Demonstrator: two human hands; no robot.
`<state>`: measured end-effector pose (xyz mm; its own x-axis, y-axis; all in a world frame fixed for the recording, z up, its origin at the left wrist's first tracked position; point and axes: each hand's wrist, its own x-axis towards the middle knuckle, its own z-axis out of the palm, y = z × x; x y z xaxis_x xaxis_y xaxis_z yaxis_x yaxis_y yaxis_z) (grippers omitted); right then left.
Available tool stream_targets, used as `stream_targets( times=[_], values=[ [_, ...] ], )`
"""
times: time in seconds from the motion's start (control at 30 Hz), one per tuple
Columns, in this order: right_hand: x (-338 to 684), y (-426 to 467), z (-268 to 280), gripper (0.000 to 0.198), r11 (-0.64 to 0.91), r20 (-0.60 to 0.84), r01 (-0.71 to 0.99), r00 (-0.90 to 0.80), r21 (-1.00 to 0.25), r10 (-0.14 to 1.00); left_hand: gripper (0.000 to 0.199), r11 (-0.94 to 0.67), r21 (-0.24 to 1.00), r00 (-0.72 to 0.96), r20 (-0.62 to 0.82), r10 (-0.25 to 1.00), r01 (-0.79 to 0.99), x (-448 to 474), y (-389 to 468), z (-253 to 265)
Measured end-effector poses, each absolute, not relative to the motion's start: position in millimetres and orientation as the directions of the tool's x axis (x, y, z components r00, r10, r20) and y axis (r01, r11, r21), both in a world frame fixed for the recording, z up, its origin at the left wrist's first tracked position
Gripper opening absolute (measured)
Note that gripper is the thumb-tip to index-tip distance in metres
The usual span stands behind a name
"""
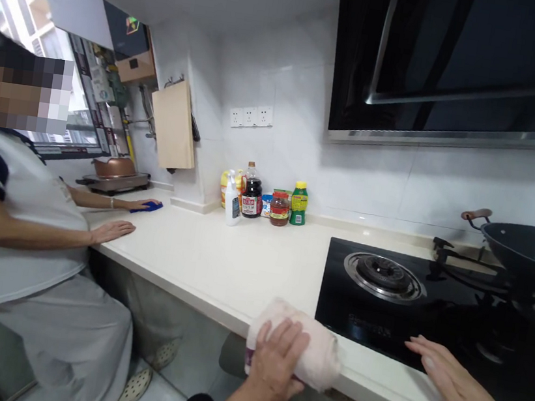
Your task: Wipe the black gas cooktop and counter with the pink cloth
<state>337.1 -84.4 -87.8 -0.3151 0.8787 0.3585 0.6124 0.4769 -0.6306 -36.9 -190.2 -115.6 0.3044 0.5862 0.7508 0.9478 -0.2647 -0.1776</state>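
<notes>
My left hand (pixel 276 363) is wrapped round a folded pale pink towel (pixel 306 337) with a dark purple patch at one end. The towel is at the front edge of the white countertop (pixel 220 260), just left of the gas stove's corner. My right hand (pixel 446 375) is stretched out, palm down, over the front edge of the black glass gas stove (pixel 365 315). Its fingers hold nothing; whether they touch the glass I cannot tell.
Along the wall stand a spray bottle (pixel 232 202), a soy sauce bottle (pixel 252 195), a red-lidded jar (pixel 279 210) and a green bottle (pixel 299 205). A wok (pixel 527 251) sits on the stove. At left, a person (pixel 44 210) presses a blue cloth (pixel 148 206) on the counter.
</notes>
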Motion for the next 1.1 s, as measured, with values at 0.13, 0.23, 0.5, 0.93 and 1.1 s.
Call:
stream_targets(
  times=[0.13, 0.23, 0.5, 0.93, 1.1],
  values=[
    [336, -81, -92, 0.053, 0.487, 0.379, 0.624, -0.309, -0.611, 0.872, 0.065, -0.133, -0.206, 0.244, 0.763, 0.599, 0.969, -116, -205, -99],
    [336, -81, -93, 0.055, 0.469, 0.369, 0.641, -0.295, -0.608, 0.882, 0.064, -0.035, -0.227, 0.193, 0.726, 0.661, 0.973, -173, -214, -91],
    [336, -74, -105, 0.051, 0.508, 0.412, 0.631, -0.309, -0.586, 0.858, 0.065, 0.169, -0.198, 0.025, 0.718, 0.695, 0.966, -289, -229, -85],
    [333, -69, -104, 0.061, 0.503, 0.420, 0.575, -0.283, -0.645, 0.862, 0.085, -0.011, -0.201, 0.171, 0.801, 0.574, 0.979, -188, -205, -102],
    [334, -67, -107, 0.058, 0.504, 0.421, 0.586, -0.285, -0.635, 0.861, 0.089, -0.125, -0.143, 0.187, 0.839, 0.511, 0.982, -66, -183, -132]
  ],
)
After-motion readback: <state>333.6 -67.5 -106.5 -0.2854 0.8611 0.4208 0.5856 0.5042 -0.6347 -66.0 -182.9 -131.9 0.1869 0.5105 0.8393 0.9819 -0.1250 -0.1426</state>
